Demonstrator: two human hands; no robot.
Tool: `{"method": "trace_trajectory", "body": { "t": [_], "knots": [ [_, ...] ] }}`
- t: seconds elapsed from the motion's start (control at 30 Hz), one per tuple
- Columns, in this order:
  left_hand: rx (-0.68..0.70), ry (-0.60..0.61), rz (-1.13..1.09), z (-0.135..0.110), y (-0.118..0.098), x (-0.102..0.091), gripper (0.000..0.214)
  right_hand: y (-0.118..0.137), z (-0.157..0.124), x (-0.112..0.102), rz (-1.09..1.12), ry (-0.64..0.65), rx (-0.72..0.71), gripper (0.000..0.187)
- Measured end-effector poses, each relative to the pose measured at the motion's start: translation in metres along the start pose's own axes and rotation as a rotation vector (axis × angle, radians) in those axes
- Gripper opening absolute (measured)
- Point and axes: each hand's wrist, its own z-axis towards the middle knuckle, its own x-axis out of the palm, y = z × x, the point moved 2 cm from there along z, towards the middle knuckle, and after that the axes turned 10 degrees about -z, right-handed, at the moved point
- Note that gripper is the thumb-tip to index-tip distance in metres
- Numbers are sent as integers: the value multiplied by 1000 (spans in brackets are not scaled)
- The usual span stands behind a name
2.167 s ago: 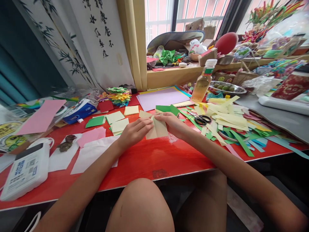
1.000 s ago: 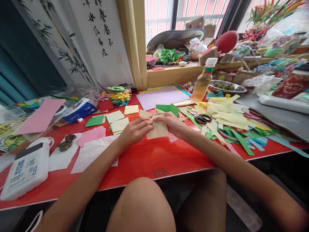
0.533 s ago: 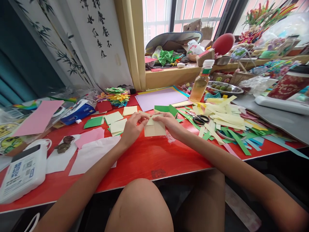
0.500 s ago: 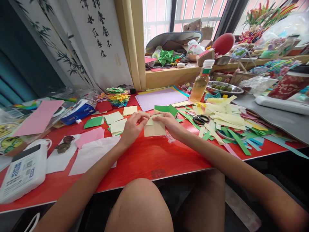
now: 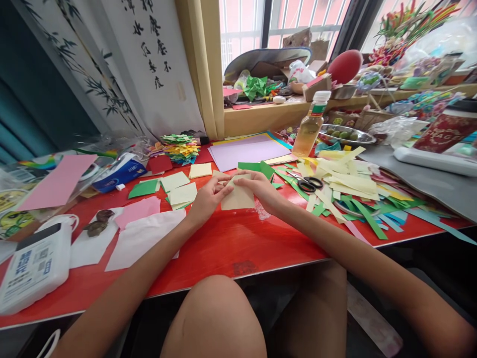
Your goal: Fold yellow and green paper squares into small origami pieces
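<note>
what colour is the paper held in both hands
The paper is pale cream-yellow, shown in the head view.

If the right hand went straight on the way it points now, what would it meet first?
Most likely the left hand, whose fingers face the right hand near the top of the cream paper; any gap between their fingertips is hard to judge.

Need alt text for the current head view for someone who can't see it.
The left hand and right hand hold a cream paper over a red table; black-handled scissors and paper strips lie right, paper squares left.
</note>
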Motion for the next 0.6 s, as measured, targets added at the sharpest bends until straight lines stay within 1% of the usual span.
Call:
{"method": "trace_trajectory", "body": {
  "t": [0.17,0.47,0.6],
  "knots": [
    [-30,-10,-47,0,-3,-1,42,2,0,-1,-4,13,-14,16],
    [-20,-13,-1,-2,-2,-1,46,1,0,0,0,36,-5,15],
    [-11,-31,33,-2,-4,0,44,1,0,0,4,8,-5,18]
  ]
}}
